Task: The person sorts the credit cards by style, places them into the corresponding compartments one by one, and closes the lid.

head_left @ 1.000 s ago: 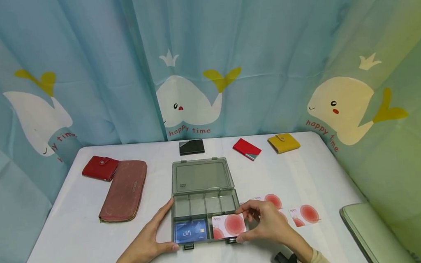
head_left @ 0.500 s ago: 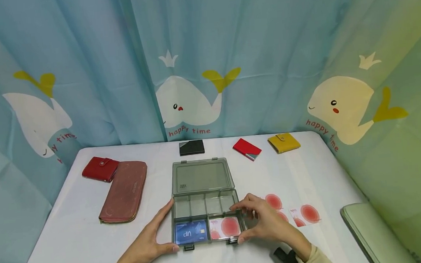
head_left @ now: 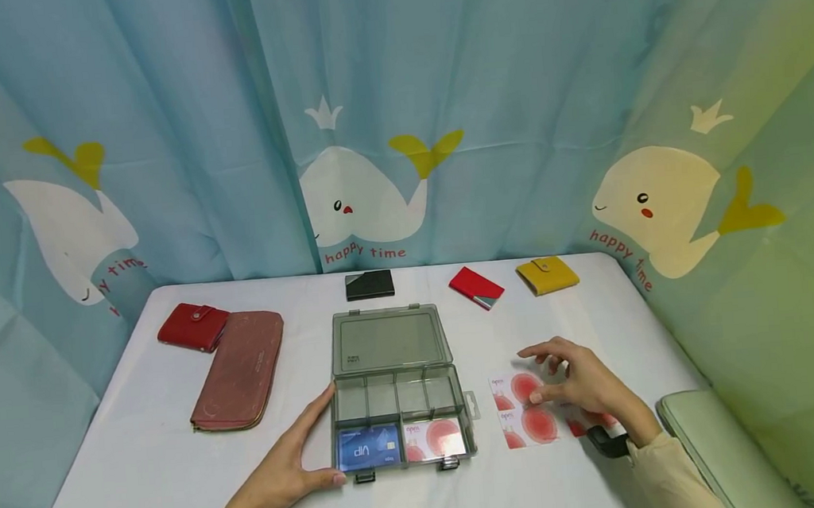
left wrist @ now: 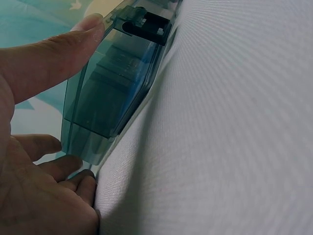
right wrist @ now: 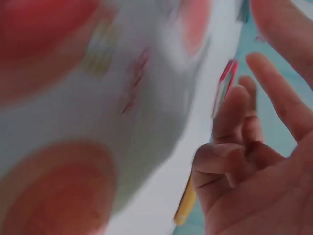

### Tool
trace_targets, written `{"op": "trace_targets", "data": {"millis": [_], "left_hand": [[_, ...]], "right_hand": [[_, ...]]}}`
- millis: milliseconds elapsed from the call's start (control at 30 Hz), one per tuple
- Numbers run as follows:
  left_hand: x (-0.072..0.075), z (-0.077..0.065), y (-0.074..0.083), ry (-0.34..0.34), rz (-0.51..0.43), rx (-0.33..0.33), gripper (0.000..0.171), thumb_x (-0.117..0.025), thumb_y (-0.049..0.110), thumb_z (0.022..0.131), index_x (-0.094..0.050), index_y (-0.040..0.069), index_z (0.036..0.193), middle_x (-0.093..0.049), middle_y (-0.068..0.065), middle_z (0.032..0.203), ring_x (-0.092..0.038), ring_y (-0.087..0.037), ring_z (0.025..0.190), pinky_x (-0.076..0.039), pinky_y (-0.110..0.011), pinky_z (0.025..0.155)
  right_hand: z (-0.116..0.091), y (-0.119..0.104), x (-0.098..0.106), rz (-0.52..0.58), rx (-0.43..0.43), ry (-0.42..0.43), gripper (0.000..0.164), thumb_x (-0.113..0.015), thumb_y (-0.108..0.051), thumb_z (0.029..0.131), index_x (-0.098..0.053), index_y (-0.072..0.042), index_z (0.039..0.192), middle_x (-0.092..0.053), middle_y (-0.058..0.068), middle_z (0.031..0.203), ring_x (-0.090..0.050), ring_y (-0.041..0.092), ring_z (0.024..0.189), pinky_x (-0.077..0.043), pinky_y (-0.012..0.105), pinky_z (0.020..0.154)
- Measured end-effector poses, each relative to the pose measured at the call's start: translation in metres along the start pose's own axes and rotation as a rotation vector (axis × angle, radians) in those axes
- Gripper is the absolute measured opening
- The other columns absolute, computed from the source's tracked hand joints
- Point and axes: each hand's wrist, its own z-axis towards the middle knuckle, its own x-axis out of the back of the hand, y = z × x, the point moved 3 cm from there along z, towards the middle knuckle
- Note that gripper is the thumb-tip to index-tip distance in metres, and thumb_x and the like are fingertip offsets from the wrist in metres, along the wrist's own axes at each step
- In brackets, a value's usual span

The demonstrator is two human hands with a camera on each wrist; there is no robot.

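My left hand (head_left: pixel 290 462) steadies the left side of a grey translucent plastic compartment box (head_left: pixel 382 396), thumb at the front corner and fingers along the side. The box's lid (head_left: pixel 391 341) lies flipped back. A blue VIP card (head_left: pixel 368 448) sits in the front left compartment, a white card with red circles (head_left: pixel 434 440) in the front right one. My right hand (head_left: pixel 578 376) hovers over similar red-and-white cards (head_left: pixel 529 426) on the table, thumb and index finger apart, nothing between them. Another card (head_left: pixel 596 422) is partly hidden below this hand.
A red snap wallet (head_left: pixel 193 326) and a long brown wallet (head_left: pixel 240 371) lie at the left. Along the back are a black card case (head_left: pixel 369 285), a red card case (head_left: pixel 477 287) and a yellow wallet (head_left: pixel 548 275). A pale green padded object (head_left: pixel 724 452) stands at the right edge.
The red-and-white card has settled flat in the front right compartment and my right hand has released it. That hand has moved right, over the loose cards. My left hand stays on the box.
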Motion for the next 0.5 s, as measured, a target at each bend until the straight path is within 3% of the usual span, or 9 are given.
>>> {"op": "trace_targets", "data": {"millis": [133,500], "left_hand": [[0.000,0.000,0.000,-0.001,0.003,0.002,0.118,-0.093,0.035,0.078,-0.022,0.016,0.171,-0.026,-0.011,0.176,-0.018,-0.009,0.159,-0.012,-0.005,0.117],[0.000,-0.001,0.001,-0.005,-0.005,0.008,0.119,-0.093,0.034,0.078,-0.022,0.017,0.171,-0.026,-0.011,0.176,-0.019,-0.014,0.160,-0.012,-0.005,0.117]], "right_hand": [[0.002,0.014,0.000,-0.027,-0.089,-0.082,0.059,-0.098,-0.032,0.074,-0.075,-0.017,0.126,-0.066,0.003,0.111,-0.055,0.021,0.098,-0.053,0.027,0.080],[0.010,0.014,-0.004,-0.065,-0.147,-0.137,0.045,-0.098,-0.033,0.072,-0.073,-0.020,0.107,-0.064,0.001,0.104,-0.054,0.021,0.097,-0.054,0.030,0.082]]}}
